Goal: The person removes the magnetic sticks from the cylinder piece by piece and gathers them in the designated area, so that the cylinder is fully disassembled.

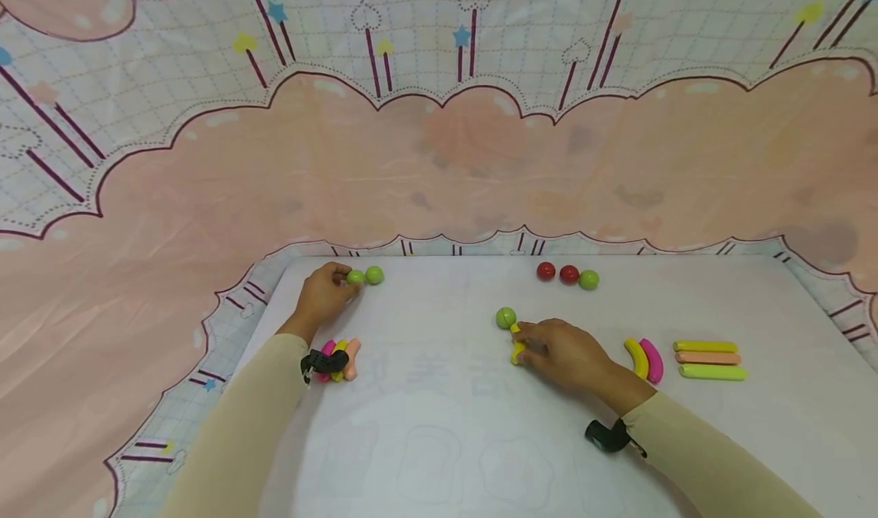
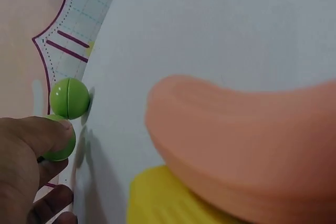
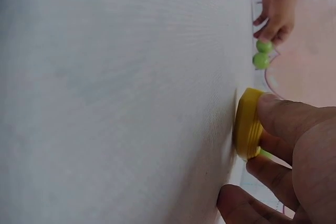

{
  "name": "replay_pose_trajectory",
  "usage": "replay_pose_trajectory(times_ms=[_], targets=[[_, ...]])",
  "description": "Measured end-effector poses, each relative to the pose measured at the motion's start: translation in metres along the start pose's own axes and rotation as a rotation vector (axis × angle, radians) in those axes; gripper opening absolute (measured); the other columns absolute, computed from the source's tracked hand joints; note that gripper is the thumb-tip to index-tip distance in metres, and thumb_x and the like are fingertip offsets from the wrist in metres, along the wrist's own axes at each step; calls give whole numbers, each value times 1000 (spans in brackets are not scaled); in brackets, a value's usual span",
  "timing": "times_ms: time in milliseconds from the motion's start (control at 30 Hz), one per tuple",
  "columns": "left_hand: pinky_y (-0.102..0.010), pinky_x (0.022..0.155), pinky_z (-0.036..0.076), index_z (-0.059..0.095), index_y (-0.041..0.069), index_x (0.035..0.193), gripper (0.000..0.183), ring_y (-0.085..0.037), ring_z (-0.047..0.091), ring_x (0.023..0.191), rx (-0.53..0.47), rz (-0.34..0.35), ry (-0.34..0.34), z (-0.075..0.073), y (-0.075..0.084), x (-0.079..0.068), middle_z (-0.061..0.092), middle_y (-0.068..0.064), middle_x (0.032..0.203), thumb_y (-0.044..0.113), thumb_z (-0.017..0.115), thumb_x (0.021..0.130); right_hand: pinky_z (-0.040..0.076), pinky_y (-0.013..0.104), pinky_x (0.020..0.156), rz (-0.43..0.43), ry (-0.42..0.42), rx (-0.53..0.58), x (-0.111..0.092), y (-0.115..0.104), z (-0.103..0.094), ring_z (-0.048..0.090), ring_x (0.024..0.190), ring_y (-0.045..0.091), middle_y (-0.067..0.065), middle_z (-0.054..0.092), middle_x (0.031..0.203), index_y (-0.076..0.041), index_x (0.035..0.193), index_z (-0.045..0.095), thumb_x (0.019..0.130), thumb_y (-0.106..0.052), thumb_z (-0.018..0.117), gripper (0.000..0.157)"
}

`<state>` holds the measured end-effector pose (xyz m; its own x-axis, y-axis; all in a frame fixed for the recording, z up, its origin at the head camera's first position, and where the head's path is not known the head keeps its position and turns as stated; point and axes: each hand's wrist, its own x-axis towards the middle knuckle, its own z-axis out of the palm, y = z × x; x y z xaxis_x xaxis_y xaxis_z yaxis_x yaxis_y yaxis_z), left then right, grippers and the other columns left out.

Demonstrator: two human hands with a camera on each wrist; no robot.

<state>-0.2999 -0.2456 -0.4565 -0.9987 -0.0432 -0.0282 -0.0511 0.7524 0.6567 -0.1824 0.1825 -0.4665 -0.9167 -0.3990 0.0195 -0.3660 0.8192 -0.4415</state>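
At the board's far left, my left hand (image 1: 326, 295) pinches a green ball (image 1: 355, 277) between thumb and fingers. A second green ball (image 2: 70, 98) sits right beside it. My right hand (image 1: 568, 354) pinches a small curved yellow piece (image 3: 248, 124) near the middle of the board, its thumb on one side and fingers on the other. Just beyond the top of that piece lies another green ball (image 1: 506, 318). Under the left wrist is a cluster with a peach curved piece (image 1: 352, 359), a yellow one and pink ones, partly hidden by the black wrist strap.
The white board (image 1: 425, 442) carries everything. Two red balls (image 1: 568, 274) and a green ball (image 1: 588, 279) line its far edge. To the right lie a curved yellow piece (image 1: 636, 359), a curved pink piece (image 1: 652, 361) and three straight sticks (image 1: 709, 358). Patterned cloth (image 1: 480, 167) hangs behind.
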Motion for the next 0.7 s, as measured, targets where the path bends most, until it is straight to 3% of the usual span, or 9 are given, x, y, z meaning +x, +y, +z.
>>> replay_pose_trajectory(times_ms=[433, 700], targets=[[-51, 103, 43, 57, 1, 134, 47, -36, 55, 116, 21, -2, -28, 1, 2, -1, 63, -22, 128, 22, 72, 94, 50, 50, 102, 8, 1, -1, 1, 0, 2, 60, 126, 28, 0, 67, 134, -21, 128, 73, 90, -31, 81, 40], [-54, 111, 38, 52, 1, 142, 55, -39, 51, 129, 33, 7, -45, -1, 0, 0, 58, -22, 138, 24, 72, 96, 50, 50, 101, 3, 7, -9, 0, 0, 2, 60, 126, 28, 0, 67, 134, -21, 127, 73, 90, -30, 81, 40]])
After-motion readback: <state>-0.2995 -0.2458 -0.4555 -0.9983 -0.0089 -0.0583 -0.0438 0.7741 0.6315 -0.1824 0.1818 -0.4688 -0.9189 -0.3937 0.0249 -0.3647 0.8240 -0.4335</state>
